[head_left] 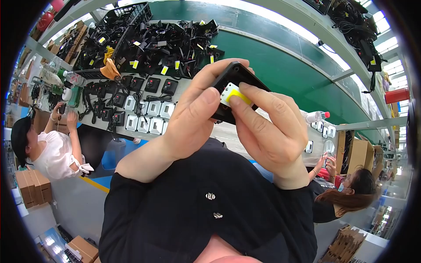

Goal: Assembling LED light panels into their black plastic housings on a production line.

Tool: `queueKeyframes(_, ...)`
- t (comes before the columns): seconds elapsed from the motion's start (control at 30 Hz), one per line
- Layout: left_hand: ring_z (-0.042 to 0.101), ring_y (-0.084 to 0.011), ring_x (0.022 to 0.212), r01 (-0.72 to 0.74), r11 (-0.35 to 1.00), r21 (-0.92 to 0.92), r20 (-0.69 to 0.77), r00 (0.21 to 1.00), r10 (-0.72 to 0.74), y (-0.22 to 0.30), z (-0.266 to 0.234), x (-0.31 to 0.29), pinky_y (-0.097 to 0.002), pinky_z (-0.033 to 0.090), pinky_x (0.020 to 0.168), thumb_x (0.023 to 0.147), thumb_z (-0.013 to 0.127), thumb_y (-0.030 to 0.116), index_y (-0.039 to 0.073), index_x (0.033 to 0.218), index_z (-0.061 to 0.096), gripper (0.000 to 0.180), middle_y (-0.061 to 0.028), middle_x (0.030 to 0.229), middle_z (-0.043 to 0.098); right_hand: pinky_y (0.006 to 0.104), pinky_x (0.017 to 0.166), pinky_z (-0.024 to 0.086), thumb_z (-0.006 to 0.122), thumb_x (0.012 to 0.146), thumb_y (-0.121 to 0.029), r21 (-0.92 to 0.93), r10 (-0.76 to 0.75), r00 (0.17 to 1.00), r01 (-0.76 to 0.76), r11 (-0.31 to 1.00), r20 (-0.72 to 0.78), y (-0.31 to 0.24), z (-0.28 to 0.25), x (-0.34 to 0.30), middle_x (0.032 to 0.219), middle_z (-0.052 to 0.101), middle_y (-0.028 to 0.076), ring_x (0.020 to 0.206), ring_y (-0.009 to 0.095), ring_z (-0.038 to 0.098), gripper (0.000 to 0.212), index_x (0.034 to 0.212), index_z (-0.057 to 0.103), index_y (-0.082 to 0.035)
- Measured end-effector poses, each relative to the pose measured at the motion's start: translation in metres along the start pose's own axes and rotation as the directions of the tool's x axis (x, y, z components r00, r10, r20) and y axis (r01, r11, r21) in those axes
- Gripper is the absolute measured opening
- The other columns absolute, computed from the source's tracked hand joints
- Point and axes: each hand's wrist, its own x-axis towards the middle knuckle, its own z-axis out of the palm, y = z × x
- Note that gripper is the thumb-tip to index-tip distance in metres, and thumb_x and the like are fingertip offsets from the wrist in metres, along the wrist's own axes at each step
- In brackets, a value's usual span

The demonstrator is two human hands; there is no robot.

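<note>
My left hand (190, 116) is closed around a black rectangular lamp housing (236, 71), holding it tilted above the bench in front of my chest. In its recess lies a small white LED board (226, 92) with a yellow patch. Thumb and index finger of my right hand (274, 127) are closed on this board, against the inside of the housing. My fingers cover part of the board, so I cannot tell whether it sits flat.
White square frames (156, 126) and black lamp units (152, 85) stand in rows at left on the bench. Behind them are piled cabled black units (169, 44) and a black crate (127, 22). Co-workers sit at left (55, 151) and right (346, 193). A bottle (313, 116) lies at right.
</note>
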Motion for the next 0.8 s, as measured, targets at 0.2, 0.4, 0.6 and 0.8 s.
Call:
queueKeyframes(0.2, 0.045, -0.0269, 0.118, -0.019, 0.999, -0.026, 0.012, 1.0, 0.02, -0.001, 0.004, -0.003, -0.0368, 0.037, 0.099, 0.091, 0.034, 0.05, -0.006, 0.133, 0.026, 0.07, -0.0239, 0.128, 0.041, 0.0293, 0.061, 0.048, 0.067, 0.053, 0.002, 0.001, 0.006, 0.999, -0.006, 1.0, -0.038, -0.002, 0.006, -0.002, 0.093, 0.062, 0.011, 0.071, 0.021, 0.058, 0.036, 0.089, 0.066, 0.001)
queueKeyframes(0.4, 0.044, -0.025, 0.119, -0.044, 0.996, 0.082, 0.012, 0.999, 0.043, -0.001, 0.007, -0.001, -0.0359, 0.036, 0.099, 0.089, 0.032, 0.06, -0.003, 0.134, 0.024, 0.078, -0.0201, 0.131, 0.039, 0.0308, 0.062, 0.047, 0.066, 0.053, 0.001, 0.018, 0.031, 0.999, -0.031, 0.999, -0.021, 0.003, 0.005, -0.002, 0.093, 0.06, 0.01, 0.072, 0.022, 0.057, 0.036, 0.089, 0.065, 0.001)
queueKeyframes(0.6, 0.036, -0.0205, 0.123, -0.066, 0.967, 0.246, 0.029, 0.998, 0.06, 0.001, -0.002, 0.0, -0.0313, 0.027, 0.103, 0.098, 0.028, 0.036, -0.002, 0.135, 0.027, 0.053, -0.0123, 0.135, 0.035, 0.0324, 0.067, 0.043, 0.063, 0.061, 0.0, 0.031, 0.059, 0.995, -0.062, 0.998, 0.083, 0.015, 0.006, -0.01, 0.095, 0.056, 0.01, 0.076, 0.022, 0.055, 0.03, 0.09, 0.064, 0.001)
queueKeyframes(0.8, 0.047, -0.0179, 0.112, -0.034, 0.964, 0.266, -0.073, 0.996, 0.055, 0.006, 0.001, 0.002, -0.0298, 0.038, 0.094, 0.093, 0.04, 0.006, -0.004, 0.128, 0.034, 0.037, -0.0148, 0.128, 0.044, 0.0323, 0.072, 0.037, 0.072, 0.058, -0.005, -0.093, 0.121, 0.992, -0.118, 0.989, 0.022, 0.011, 0.005, -0.006, 0.092, 0.052, 0.005, 0.084, 0.022, 0.049, 0.032, 0.089, 0.071, -0.012)
